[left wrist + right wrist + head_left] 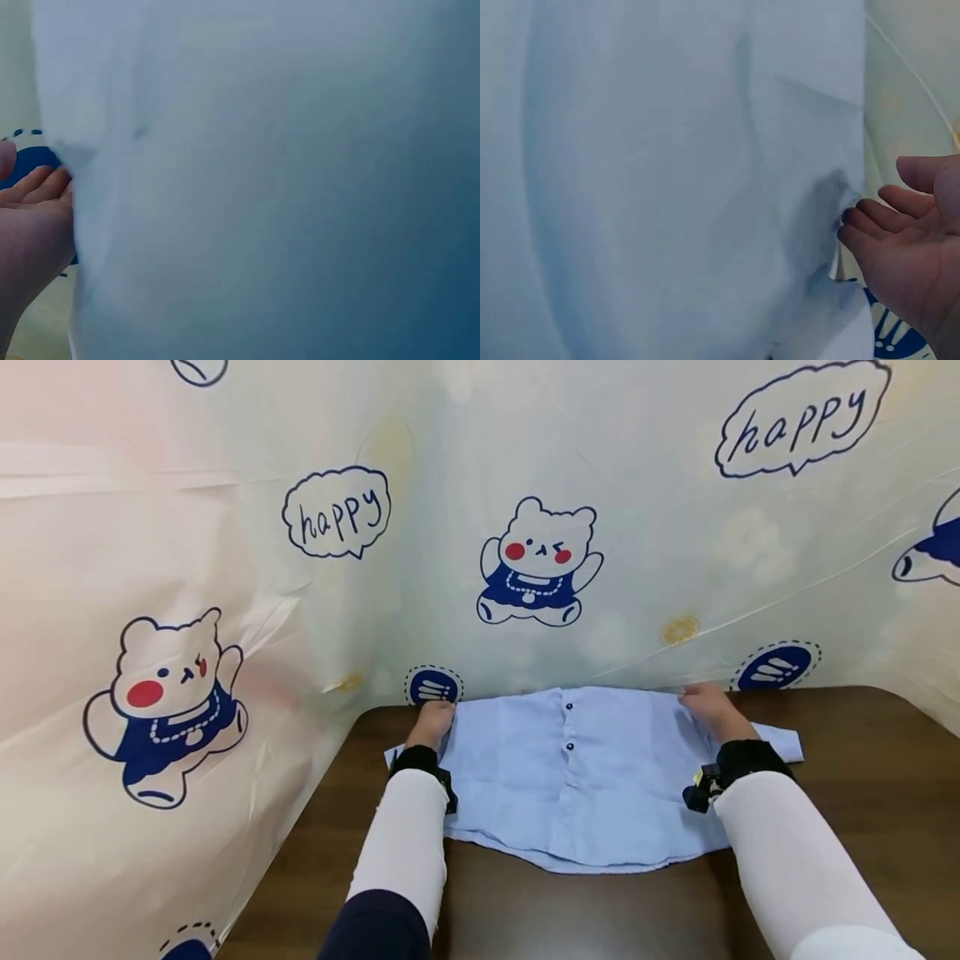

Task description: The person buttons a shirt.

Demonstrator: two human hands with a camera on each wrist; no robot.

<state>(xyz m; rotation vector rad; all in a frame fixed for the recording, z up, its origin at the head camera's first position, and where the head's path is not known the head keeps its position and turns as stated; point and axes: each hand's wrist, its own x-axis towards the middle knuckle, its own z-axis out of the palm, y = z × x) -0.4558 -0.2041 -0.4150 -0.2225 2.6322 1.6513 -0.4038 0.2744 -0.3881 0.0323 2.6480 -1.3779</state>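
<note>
"Happy" bubbles (pixel 337 513) mark the backdrop; both hands' relaxed fingers (pixel 870 221) touch the blue shirt (pixel 592 777).

— What carries everything here?
— A dark brown wooden table (pixel 862 827) filling the lower half of the frame; its far edge meets the printed backdrop.
— And directly on it?
— A light blue shirt (pixel 592 777) lying flat at centre, button placket up; one sleeve pokes out right.

A shirt (pixel 585 777) lies flat on the bench (pixel 862 777), at its far edge against a printed sheet (pixel 225 568) hung behind it. The left hand (pixel 433 720) rests at the shirt's far left corner, the right hand (pixel 708 706) at its far right corner.
</note>
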